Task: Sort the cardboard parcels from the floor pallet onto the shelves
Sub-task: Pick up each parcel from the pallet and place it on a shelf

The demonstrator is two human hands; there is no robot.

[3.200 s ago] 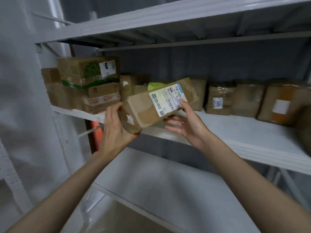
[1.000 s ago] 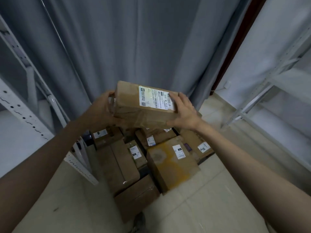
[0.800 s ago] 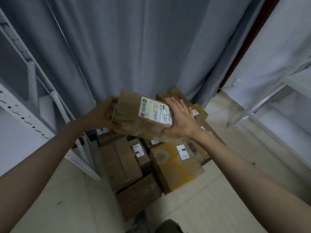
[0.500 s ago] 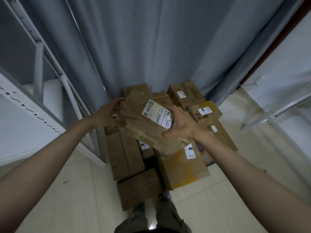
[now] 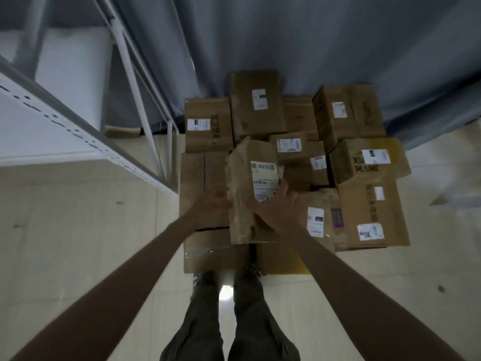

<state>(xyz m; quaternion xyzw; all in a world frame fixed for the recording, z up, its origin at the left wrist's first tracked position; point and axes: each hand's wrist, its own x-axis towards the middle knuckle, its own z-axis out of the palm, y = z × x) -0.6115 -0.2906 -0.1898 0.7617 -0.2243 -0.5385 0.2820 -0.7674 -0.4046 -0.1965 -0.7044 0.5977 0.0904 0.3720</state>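
Head view: a person looks straight down at a pile of cardboard parcels (image 5: 294, 162) on the floor (image 5: 78, 230). Both bare arms reach out over it. Between the two hands is one crumpled brown parcel (image 5: 250, 194) with a white label on top. It is tilted and sits above the near middle of the pile. The left hand (image 5: 217, 199) is against its left side, but the picture is blurry there, so I cannot tell how the fingers lie. The right hand (image 5: 282, 194) presses its right side with fingers stretched up along the label.

Around it lie many other boxes, packed close together. A box with dark letters (image 5: 367, 160) is on the right, tilted on top of others. A big flat box (image 5: 372, 217) lies near it. A tall box (image 5: 256, 105) stands at the far side.

A white metal shelf rack (image 5: 65, 121) stands to the left, its leg just beside the pile. A grey curtain (image 5: 312, 43) hangs behind the boxes. The person's dark trouser legs (image 5: 229, 321) and shoes are right at the near edge of the pile.
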